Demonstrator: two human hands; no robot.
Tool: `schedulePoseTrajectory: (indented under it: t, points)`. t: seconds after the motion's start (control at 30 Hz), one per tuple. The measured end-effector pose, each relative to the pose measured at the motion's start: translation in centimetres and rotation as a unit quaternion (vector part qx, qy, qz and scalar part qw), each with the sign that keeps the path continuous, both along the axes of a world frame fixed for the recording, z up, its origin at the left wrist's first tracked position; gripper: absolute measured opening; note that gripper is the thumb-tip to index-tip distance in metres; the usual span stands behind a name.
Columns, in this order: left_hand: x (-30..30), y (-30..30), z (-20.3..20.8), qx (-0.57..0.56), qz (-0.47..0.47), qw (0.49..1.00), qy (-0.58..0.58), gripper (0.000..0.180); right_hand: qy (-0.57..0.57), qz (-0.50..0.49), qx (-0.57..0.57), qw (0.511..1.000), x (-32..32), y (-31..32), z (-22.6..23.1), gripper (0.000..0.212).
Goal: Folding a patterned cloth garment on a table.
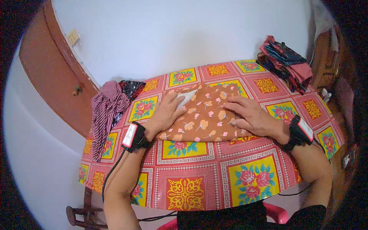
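Note:
A brown piece of cloth (205, 124) with pale orange and pink flowers lies folded on the table in front of me. Near its upper left a pale grey-white patch (186, 99) shows, perhaps the inside of the fabric. My left hand (167, 113) rests flat on the cloth's left side, its fingers apart beside that patch. On the right side my right hand (253, 117) lies with fingers stretched over the fabric, thumb spread. Neither hand grips the cloth. The edges beneath both palms are hidden.
A patterned pink-and-yellow tablecloth (188, 170) covers the table. A striped garment (105, 111) and a dark printed cloth (132, 89) lie at the left edge. Folded clothes (285, 59) are piled at the far right. Behind stand a white wall and a brown door (53, 76).

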State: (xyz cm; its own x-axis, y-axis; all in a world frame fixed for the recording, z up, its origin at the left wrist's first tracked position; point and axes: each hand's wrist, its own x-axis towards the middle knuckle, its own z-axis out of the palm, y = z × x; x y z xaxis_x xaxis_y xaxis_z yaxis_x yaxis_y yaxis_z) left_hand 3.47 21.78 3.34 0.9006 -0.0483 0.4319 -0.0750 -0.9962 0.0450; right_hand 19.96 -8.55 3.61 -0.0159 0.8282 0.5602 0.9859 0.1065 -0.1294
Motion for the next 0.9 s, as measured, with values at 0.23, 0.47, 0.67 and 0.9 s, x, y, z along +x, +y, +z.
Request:
schedulePoseTrajectory:
  t: [0.23, 0.47, 0.67, 0.9]
  points:
    - [-1.2, -1.1, -1.6, -0.008, 0.096, 0.995, 0.033, 0.055, 0.019, -0.049, -0.078, 0.996, 1.9, -0.2, 0.4, 0.046]
    - [-3.7, -6.5, -1.5, -0.059, 0.156, 0.986, 0.011, 0.058, 0.108, -0.013, -0.126, 0.986, 4.5, -1.3, 1.1, 0.045]
    - [-3.5, -9.1, 1.0, 0.010, 0.117, 0.993, -0.023, 0.053, 0.112, -0.041, -0.063, 0.991, 2.9, -1.1, 2.3, 0.055]
    - [1.8, -10.9, 2.4, 0.080, -0.006, 0.996, 0.025, 0.053, -0.095, -0.076, -0.107, 0.987, -1.7, -0.5, 1.9, 0.080]
